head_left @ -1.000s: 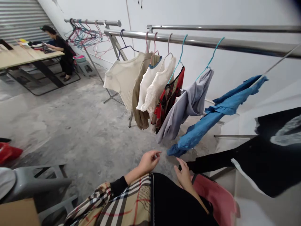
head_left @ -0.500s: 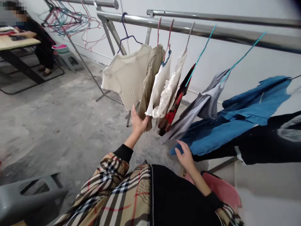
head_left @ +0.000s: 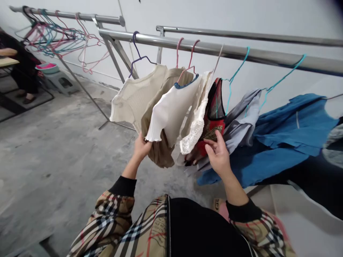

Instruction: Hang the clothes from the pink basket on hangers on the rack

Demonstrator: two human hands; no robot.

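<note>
Concrete floor, grey and blotched, runs back to a bare white wall in the head view. A steel rail crosses in front of that wall, with a second rail behind it and a far rail at the left carrying a tangle of empty hangers. Below those stands a grey stool, and a seated person shows at the left edge.

On the near rail hang a cream top, tan garment, white top, lace top, red top, grey shirt and blue shirt. The left hand is closed around the tan garment's lower edge, under the white top's sleeve. The right hand is loosely bent with its fingertips on the red top's hem; whether they nip the cloth cannot be told.
</note>
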